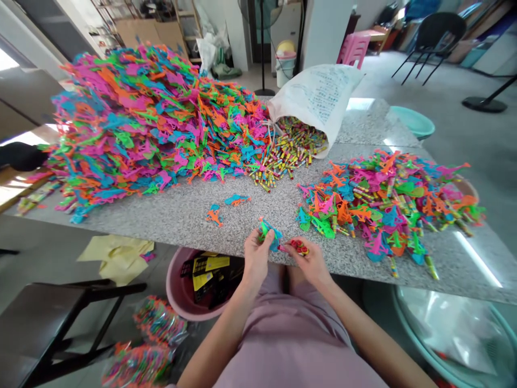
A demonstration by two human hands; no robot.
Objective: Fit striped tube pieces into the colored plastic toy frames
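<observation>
My left hand (257,250) is closed on a few small plastic toy pieces (271,236), blue and green, just over the table's near edge. Close beside it, my right hand (309,260) grips a bunch of small tubes (299,247) whose red ends face up. Its fingertips meet the toy pieces, and a pink bit shows there. Ahead on the table lie an orange and blue toy piece (215,215) and another one, blue and orange (237,200). To the right is a pile of toy pieces with tubes on them (363,210).
A tall heap of coloured plastic pieces (153,118) covers the back left of the granite table (181,210). Yellow and red tubes spill from a white sack (323,97). Below stand a pink tub (177,291), filled bags (141,366) and a teal basin (501,334).
</observation>
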